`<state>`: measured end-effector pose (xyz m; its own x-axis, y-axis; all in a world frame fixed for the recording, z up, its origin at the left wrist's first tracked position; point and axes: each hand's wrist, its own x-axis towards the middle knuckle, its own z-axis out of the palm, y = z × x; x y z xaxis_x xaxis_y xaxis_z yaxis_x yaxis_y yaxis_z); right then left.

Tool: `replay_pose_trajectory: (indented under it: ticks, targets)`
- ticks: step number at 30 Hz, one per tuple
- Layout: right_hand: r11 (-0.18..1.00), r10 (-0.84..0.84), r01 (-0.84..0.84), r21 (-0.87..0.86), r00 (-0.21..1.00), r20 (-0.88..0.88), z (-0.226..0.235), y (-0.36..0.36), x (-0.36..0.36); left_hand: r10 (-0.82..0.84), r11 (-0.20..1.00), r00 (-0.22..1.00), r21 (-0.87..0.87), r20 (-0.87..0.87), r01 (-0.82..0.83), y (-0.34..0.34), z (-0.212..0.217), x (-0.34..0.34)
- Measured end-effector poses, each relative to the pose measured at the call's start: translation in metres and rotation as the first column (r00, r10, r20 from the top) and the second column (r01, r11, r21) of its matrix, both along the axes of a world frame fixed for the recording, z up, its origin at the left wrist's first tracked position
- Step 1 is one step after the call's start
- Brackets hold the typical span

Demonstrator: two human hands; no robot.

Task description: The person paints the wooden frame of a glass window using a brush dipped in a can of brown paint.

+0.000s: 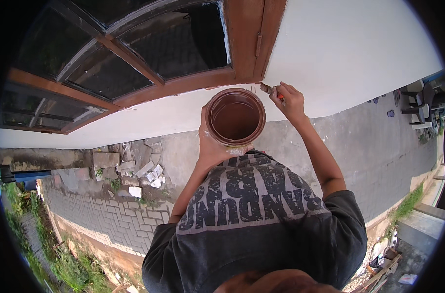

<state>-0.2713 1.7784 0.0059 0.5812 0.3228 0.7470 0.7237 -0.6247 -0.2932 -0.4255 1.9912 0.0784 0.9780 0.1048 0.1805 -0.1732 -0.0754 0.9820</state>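
Note:
My left hand [213, 146] is wrapped round the side of an open paint can [236, 117] with brown paint inside. The can is held up in front of my chest, close to the white wall. In my right hand [292, 103] is a paintbrush [267, 88] with an orange-red part at the grip. Its bristles are at the lower corner of the brown window frame [247, 68], where the frame meets the wall; whether they touch it I cannot tell. Pale smears show along the frame's edges and on my left hand.
The white wall [349, 53] runs along the front. Broken tiles and rubble [146, 168] lie on the ground at left, beside grey paving [119, 215]. Dark chairs [420, 105] stand at far right. Plants [71, 268] grow beyond a low wall at lower left.

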Motion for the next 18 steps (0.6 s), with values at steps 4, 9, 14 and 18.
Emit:
replay_pose_trajectory:
  ticks: [4, 9, 14, 18]
  targets:
    - [1.0, -0.01, 0.01, 0.013, 1.0, 0.013, -0.01, 0.0, 0.009, 0.063, 0.998, 0.997, 0.024, 0.034, -0.064, 0.003, -0.003, -0.005]
    - [0.999, -0.032, 0.032, -0.004, 0.999, -0.012, 0.001, 0.002, 0.012, 0.07, 0.994, 0.997, 0.077, 0.012, -0.071, 0.01, -0.004, -0.01]
    - [1.0, -0.009, 0.007, 0.02, 0.995, 0.095, 0.009, 0.001, 0.023, 0.069, 0.996, 0.997, 0.063, 0.017, -0.07, 0.007, -0.001, -0.013]
    - [0.997, -0.043, 0.033, 0.066, 0.986, 0.158, 0.037, -0.001, 0.015, 0.072, 0.997, 0.996, 0.0, 0.043, -0.072, 0.008, -0.004, -0.014]
